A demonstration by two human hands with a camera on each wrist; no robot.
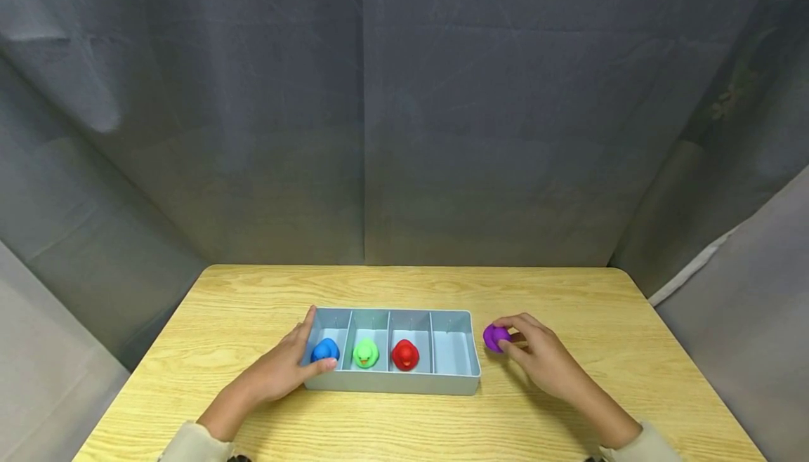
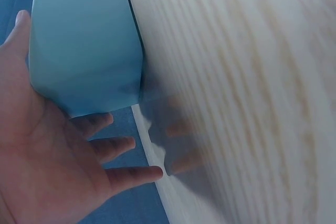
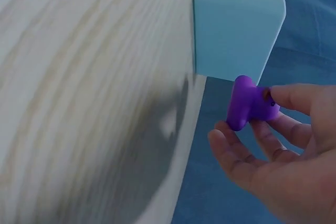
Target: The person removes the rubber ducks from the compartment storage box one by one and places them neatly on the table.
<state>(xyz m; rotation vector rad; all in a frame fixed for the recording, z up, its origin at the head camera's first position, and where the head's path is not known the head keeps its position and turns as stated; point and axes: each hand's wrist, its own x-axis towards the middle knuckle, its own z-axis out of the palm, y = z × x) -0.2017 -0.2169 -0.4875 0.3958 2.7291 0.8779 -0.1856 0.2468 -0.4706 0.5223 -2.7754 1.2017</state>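
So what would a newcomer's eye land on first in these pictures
Probably the blue duck, green duck and red duck, side by side in the divided tray. Next, the purple toy, pinched in the right hand just right of the tray. The left hand rests against the tray's left end.

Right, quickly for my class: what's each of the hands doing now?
Left hand: open, touching the left end of the four-compartment tray.
Right hand: closed, holding the purple toy duck.
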